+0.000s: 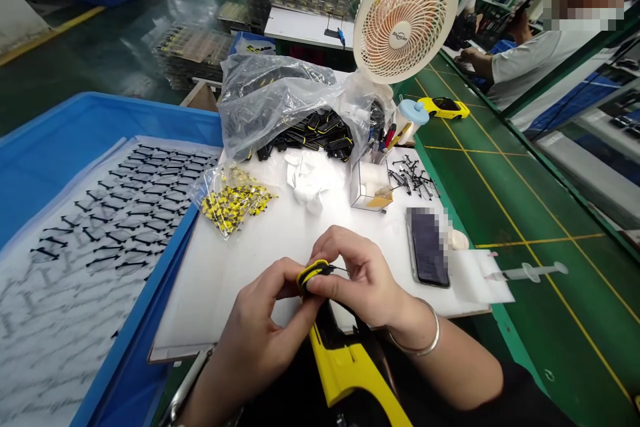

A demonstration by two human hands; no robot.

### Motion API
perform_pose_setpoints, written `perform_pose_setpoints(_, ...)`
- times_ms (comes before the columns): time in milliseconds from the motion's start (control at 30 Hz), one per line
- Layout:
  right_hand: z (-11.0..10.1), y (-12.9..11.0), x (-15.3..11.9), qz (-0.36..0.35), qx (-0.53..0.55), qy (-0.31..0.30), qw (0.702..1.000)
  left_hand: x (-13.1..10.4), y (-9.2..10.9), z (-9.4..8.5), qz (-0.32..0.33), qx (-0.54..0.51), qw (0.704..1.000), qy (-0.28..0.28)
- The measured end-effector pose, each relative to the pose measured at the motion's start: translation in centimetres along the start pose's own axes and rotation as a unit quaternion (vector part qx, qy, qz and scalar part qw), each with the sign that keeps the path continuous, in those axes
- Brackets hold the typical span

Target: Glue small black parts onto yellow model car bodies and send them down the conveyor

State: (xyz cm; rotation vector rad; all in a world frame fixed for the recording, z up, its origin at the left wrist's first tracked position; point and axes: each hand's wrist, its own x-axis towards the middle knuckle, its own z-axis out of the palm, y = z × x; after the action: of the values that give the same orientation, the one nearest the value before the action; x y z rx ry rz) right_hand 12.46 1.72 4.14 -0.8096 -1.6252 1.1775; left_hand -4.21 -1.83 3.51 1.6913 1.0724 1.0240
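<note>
Between both hands, above the near edge of the white work surface, is a small black part with yellow edging. My left hand pinches its left side with thumb and finger. On the other side, my right hand grips it, its fingertips close to the left ones. Below the hands lies a yellow car body with a black interior, tilted across the lap; my hands and the small part hide its far end.
A bag of yellow-black parts, crumpled white paper, black parts under plastic, a phone and a syringe lie around. A blue tray is left, a fan behind. Another person sits far right.
</note>
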Motion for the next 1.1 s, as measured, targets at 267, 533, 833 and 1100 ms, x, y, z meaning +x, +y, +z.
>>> perform_pose_setpoints(267,-1.2,-0.2,-0.4,0.11,0.015,-0.074,0.991,-0.2,-0.5,0.2,0.025,0.004,0.999,0.045)
perform_pose_setpoints(533,-1.4,0.0,-0.8,0.149,-0.035,-0.124,0.98,-0.2,-0.5,-0.6,0.008,-0.014,1.0,0.018)
perform_pose_setpoints(833,-1.7,0.2,-0.6,0.135,-0.039,-0.124,0.982,0.3,0.0,-0.3,0.026,0.026,0.999,0.018)
perform_pose_setpoints(1100,-1.4,0.3,-0.3,0.164,-0.021,-0.157,0.974,-0.2,-0.5,-0.3,0.024,0.029,0.999,0.025)
